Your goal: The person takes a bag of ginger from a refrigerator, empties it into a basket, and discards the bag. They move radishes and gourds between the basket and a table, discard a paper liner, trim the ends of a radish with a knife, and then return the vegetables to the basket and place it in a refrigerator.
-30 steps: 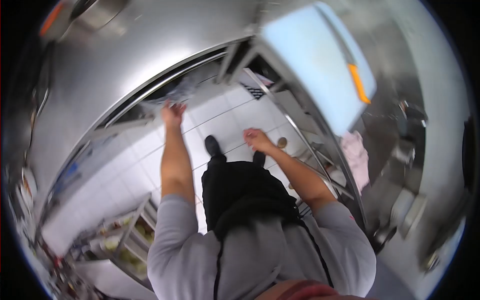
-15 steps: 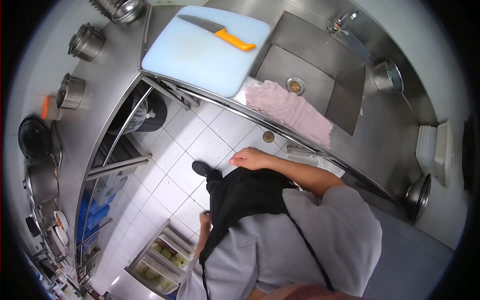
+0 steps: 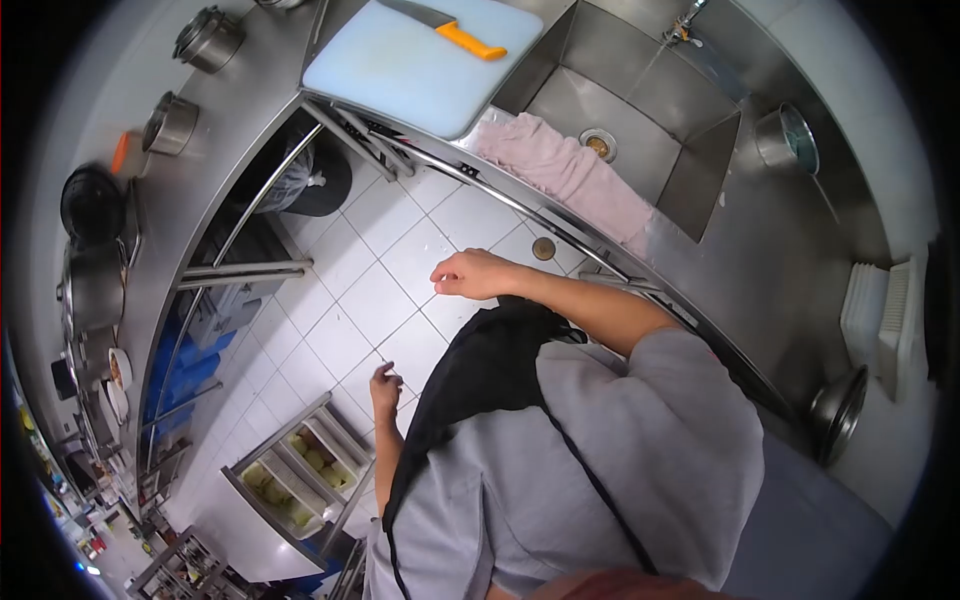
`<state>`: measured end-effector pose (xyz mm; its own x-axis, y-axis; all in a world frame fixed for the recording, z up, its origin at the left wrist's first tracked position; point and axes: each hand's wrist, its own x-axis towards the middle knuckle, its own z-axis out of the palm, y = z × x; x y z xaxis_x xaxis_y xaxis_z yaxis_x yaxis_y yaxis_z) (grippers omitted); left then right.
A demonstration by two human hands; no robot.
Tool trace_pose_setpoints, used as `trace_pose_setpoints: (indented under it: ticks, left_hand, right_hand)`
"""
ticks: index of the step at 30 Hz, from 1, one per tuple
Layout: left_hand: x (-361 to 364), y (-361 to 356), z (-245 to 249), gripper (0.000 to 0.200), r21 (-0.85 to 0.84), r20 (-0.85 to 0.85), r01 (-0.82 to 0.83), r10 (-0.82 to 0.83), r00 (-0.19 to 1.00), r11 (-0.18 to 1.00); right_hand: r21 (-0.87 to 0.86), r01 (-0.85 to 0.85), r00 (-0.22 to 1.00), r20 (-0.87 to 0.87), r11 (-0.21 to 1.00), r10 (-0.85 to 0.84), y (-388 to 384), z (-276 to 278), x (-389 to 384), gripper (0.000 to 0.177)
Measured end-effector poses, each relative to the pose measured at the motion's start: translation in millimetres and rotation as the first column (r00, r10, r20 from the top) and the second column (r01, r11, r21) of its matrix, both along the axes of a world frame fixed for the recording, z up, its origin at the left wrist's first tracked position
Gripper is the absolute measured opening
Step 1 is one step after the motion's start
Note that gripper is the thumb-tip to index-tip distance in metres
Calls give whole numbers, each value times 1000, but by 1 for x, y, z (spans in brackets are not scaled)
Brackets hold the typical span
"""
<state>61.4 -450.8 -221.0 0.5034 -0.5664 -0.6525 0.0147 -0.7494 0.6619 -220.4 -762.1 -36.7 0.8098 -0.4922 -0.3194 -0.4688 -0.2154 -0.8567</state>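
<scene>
My right hand (image 3: 472, 275) hangs over the tiled floor in front of the counter edge, its fingers loosely bent and slightly apart, with nothing visible in it. Lower down on the left, my left hand (image 3: 386, 386) is also in the air, fingers parted and nothing in them. Between the two hands is the black apron (image 3: 480, 360). On the counter above, a knife with an orange handle (image 3: 470, 41) lies on the white cutting board (image 3: 400, 75). A crumpled pink cloth (image 3: 565, 175) rests along the sink's front edge.
The metal sink (image 3: 640, 125) is at the upper right, with a pot (image 3: 785, 140) beside it. Pots and a black pan (image 3: 92, 203) line the left counter. An open drawer (image 3: 325, 405) with food containers is at lower left. A bin (image 3: 325, 180) stands under the counter.
The counter, board and sink have moved up in view. My left hand has come up and away from the apron, and its fingers now show. My right hand sits further left and higher.
</scene>
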Motion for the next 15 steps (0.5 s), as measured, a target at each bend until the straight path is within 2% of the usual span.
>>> trace_pose_setpoints:
  ticks: [5, 7, 8, 10, 12, 14, 15]
  left_hand:
    - [-9, -4, 7, 47, -34, 2, -22, 22, 1000, 999]
    - [-10, 14, -9, 47, -5, -9, 4, -4, 1000, 1000]
    - [-10, 29, -21, 46, 10, -67, 15, -14, 998, 1000]
    - [-9, 59, -44, 46, 103, -54, 82, -77, 996, 991]
    - [-13, 80, -34, 46, 193, -50, 80, -71, 996, 978]
    - [-20, 98, -34, 46, 249, -65, 43, -28, 997, 968]
    - [-17, 110, -46, 47, 262, -79, 6, 15, 997, 965]
  right_hand:
    - [-68, 48, 999, -18, 997, -49, 7, 10, -20, 36]
    - [-100, 155, 988, 11, 983, -154, 2, 12, -37, 32]
    - [-118, 205, 979, 30, 972, -203, -1, 14, -46, 29]
    - [-295, 498, 867, 148, 815, -476, -10, 40, -68, 23]
    - [-511, 659, 743, 330, 552, -582, -45, 26, -98, 24]
    - [-873, 363, 822, 138, 324, -552, -69, 51, -121, 34]
    - [-869, 311, 821, 42, 384, -570, -78, 45, -126, 40]
